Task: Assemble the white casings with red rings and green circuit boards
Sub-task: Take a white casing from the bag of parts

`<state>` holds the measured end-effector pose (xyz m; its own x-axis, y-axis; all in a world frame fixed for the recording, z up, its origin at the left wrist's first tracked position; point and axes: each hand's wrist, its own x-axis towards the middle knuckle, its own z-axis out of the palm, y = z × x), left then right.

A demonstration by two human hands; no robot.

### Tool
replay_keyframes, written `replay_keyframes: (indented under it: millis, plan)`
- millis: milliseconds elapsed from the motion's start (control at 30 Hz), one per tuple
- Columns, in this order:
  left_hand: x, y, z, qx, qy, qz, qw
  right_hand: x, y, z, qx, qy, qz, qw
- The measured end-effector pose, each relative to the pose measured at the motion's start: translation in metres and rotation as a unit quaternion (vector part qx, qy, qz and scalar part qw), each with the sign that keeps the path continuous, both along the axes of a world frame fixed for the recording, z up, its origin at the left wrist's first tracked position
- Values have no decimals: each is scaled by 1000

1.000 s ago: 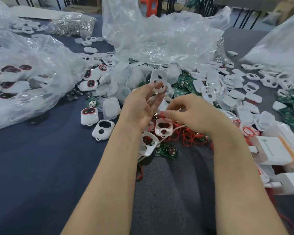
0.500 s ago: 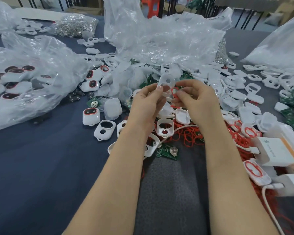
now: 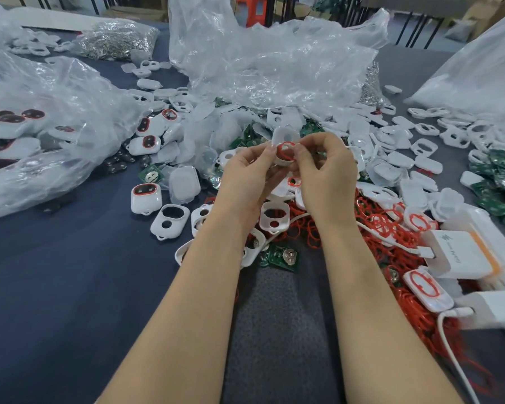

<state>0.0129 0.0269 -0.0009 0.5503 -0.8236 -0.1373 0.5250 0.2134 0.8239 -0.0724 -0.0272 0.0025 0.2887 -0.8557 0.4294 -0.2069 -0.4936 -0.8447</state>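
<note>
1. Both hands meet above the middle of the table: the left hand [image 3: 246, 173] and right hand [image 3: 322, 170] pinch one white casing [image 3: 284, 138] between their fingertips, with a red ring [image 3: 285, 149] pressed against its face.
2. The casing's lower half is hidden behind the fingers; whether the ring sits fully in its groove cannot be told.
3. Under the wrists, a heap of loose red rings [image 3: 391, 228] and empty casings [image 3: 275, 216] is partly covered by the forearms; a green circuit board [image 3: 281, 257] lies just beside the left forearm.
4. Crumpled clear plastic bags [image 3: 274, 59] veil the parts at the far side, and another bag [image 3: 27, 135] at left blurs the finished casings inside it.
5. Bare dark blue tabletop [image 3: 56, 287] lies at lower left; a grey mat [image 3: 274, 330] shows between the forearms. The right side is crowded up to the frame's edge.
6. A white box [image 3: 461, 253] at right carries small grey print, too small to read; a white cable [image 3: 455, 360] runs off the bottom edge.
</note>
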Motion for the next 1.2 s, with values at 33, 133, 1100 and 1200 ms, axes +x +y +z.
replay_keyframes:
  millis: [33, 133, 1100, 1200]
  plan:
    - [0, 0, 0, 0, 3, 0, 1000, 0, 0, 0, -3, 3, 0, 1000]
    - [-1, 0, 0, 3, 0, 4, 1000, 0, 0, -1, -23, 19, -5, 1000]
    - [1, -2, -8, 64, -126, 46, 989, -1, -3, -3, -53, 90, -7, 995]
    - [0, -2, -8, 63, -134, 46, 988, 0, -3, -4, -57, 98, -9, 994]
